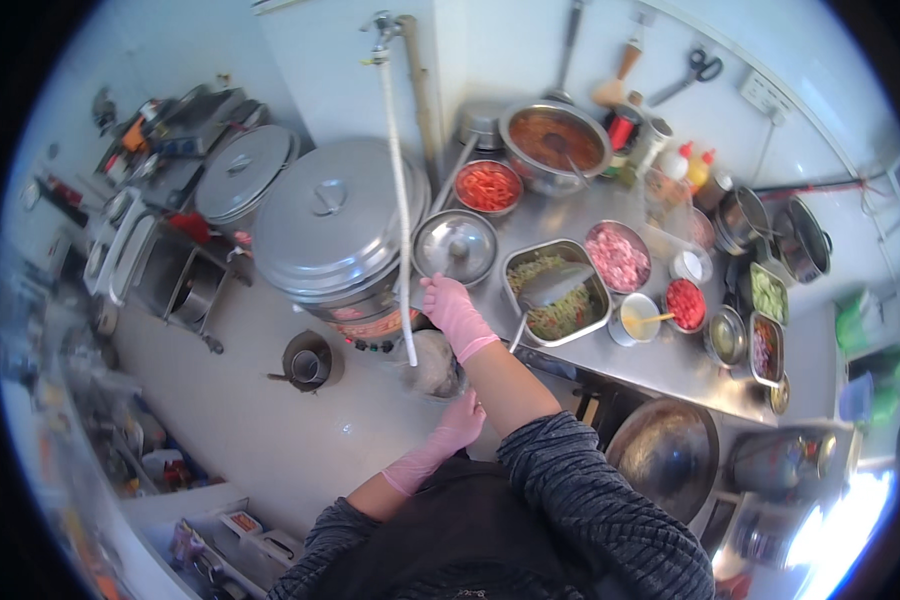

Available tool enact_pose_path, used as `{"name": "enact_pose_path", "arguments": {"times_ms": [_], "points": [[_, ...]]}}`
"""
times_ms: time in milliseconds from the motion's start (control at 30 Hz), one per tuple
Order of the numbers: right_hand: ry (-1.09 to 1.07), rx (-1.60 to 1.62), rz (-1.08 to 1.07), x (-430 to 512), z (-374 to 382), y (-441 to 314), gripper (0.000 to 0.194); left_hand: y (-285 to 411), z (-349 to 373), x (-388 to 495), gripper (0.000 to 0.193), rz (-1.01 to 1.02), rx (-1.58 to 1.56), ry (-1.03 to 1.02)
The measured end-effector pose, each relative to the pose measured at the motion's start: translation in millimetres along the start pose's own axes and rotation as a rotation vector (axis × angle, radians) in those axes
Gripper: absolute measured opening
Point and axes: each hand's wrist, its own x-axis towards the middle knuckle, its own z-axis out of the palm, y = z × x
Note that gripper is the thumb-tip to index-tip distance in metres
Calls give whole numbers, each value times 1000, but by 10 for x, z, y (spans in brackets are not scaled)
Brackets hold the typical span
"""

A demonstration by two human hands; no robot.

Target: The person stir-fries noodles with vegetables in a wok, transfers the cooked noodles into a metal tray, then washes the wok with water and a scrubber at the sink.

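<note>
In the head view my right hand (451,313), in a pink glove, has curled fingers just below a round steel lid (456,244); whether something is gripped is unclear. My left hand (459,424), also gloved in pink, is lower down, beside the near edge of a blurred greyish vessel or bag (429,366). Its fingers are partly hidden, so its hold cannot be told. A white hose (397,187) runs down from a wall tap (382,30) and ends over the greyish thing. Left of it stands a large lidded steel cooker (334,217).
On the right, a steel table (664,364) bears a pot of red sauce (555,142), a tray of chopped greens (547,322), a bowl of raw meat (619,257) and bottles. A bucket (309,362) stands on the floor; a large wok (664,457) is under the table.
</note>
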Motion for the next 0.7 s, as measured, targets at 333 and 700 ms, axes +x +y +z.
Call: {"name": "enact_pose_path", "arguments": {"times_ms": [333, 700], "points": [[195, -519, -794, -2338, -590, 0, 26, 687, -662, -12, 18, -275, -624, -378], [819, -1006, -1086, -2340, -1600, -556, 31, 958, -790, -60, 23, -351, -813, -530]]}}
